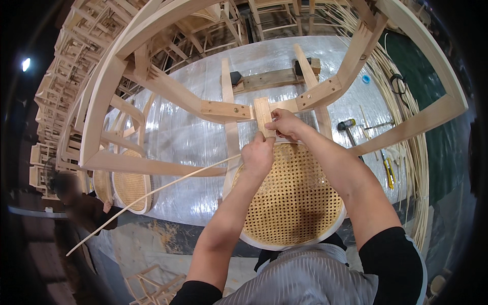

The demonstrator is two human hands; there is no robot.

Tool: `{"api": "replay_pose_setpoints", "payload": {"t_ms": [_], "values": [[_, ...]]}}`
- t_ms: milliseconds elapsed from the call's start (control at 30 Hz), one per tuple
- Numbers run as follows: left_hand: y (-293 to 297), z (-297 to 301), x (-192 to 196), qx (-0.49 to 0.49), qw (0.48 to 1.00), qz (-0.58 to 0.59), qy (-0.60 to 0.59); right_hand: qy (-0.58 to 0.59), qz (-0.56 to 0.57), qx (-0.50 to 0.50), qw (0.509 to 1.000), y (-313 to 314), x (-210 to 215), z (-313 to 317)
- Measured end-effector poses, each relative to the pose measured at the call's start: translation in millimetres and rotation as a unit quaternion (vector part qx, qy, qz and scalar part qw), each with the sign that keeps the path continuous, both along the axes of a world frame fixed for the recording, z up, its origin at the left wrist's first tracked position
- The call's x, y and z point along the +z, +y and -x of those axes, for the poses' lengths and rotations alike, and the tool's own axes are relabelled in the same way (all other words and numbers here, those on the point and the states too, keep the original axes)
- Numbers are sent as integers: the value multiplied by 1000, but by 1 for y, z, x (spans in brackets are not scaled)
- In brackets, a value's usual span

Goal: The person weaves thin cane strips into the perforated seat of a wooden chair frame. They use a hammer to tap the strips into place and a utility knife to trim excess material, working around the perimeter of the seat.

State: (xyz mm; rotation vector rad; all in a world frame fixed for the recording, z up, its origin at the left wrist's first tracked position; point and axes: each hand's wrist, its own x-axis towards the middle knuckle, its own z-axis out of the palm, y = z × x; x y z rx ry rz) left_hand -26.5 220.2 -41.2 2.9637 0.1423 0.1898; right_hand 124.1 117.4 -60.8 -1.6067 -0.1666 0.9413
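Observation:
A pale wooden chair frame (168, 91) rises around my hands, its two screwed rails meeting near the middle. Between them stands a short flat wooden piece (263, 114). At its lower end, my left hand (257, 154) is closed on a long thin cane strip (152, 193) that trails to the lower left. Just beyond it, my right hand (284, 124) has its fingers pinched together against the edge of the wooden piece; whatever they hold is hidden. Directly below both hands is a rounded woven cane panel (290, 198) with a pale rim, close to my body.
On the plastic-covered table to the right lie a hammer (346, 125), a yellow utility knife (388, 172) and a bundle of long cane strips (406, 137). Scissors (398, 84) rest on the bundle. Many wooden chair frames (66, 86) are stacked at left. Another person (84, 203) is at lower left.

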Motion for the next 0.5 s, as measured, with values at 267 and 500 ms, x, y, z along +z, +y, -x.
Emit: {"api": "replay_pose_setpoints", "payload": {"t_ms": [267,500], "values": [[0,-4,5,-27,999,-13,-16,14,25,6,1000,-8,10,-5],[-8,-9,15,-26,999,-24,22,12,26,11,1000,-12,9,-9]]}}
